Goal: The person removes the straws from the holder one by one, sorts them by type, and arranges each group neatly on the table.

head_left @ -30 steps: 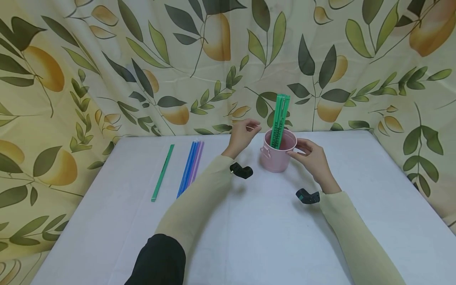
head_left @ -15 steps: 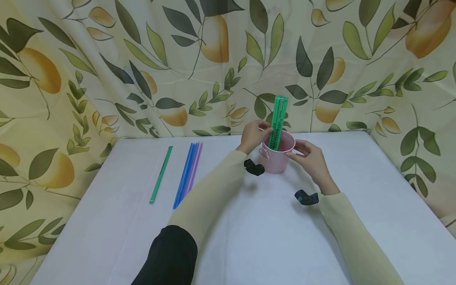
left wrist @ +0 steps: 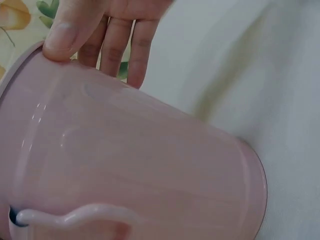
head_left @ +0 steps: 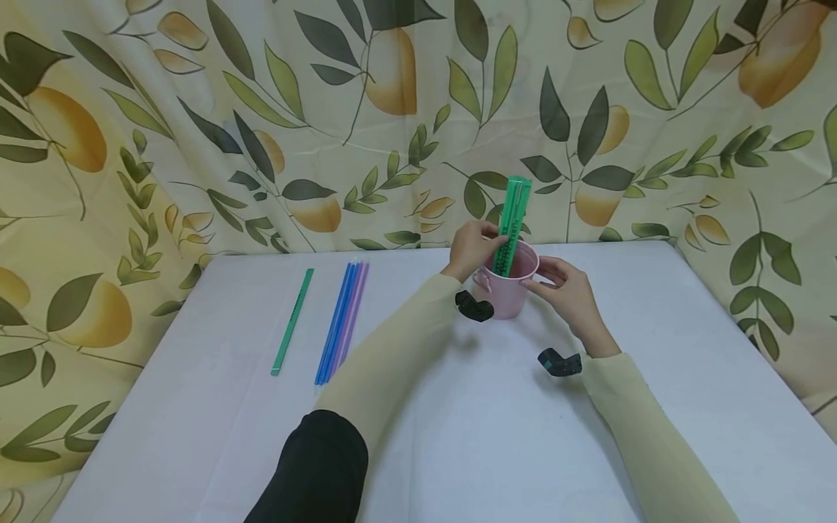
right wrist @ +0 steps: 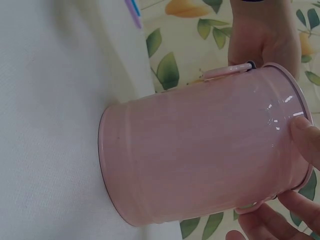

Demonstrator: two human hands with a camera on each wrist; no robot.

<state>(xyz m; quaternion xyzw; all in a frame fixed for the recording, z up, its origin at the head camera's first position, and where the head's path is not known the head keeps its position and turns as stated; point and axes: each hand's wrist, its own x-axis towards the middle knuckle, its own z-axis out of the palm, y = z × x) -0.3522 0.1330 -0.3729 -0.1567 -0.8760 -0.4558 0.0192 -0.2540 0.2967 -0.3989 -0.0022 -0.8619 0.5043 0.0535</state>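
A pink bucket (head_left: 512, 296) with small side handles stands upright at the back of the table, and a bundle of green rulers (head_left: 514, 218) leans up out of it. My left hand (head_left: 472, 247) pinches the rulers at the bucket's left rim; their lower ends are hidden inside. On the right side, my right hand (head_left: 569, 290) grips the bucket's rim, thumb (right wrist: 306, 142) on the outer wall and the other fingers round by a handle. The left wrist view shows the bucket wall (left wrist: 150, 155) close up, with the right hand's fingers beyond it.
Another green ruler (head_left: 292, 319) lies at the left of the white table (head_left: 484, 436). Beside it lies a row of several thin blue and purple sticks (head_left: 343, 316), partly behind my left sleeve. A leaf-and-fruit patterned cloth (head_left: 392, 167) hangs behind the table's back edge.
My left hand has come right from beside the bucket to the green rulers and now pinches them; their tops have drawn closer together. The right hand stays on the bucket.
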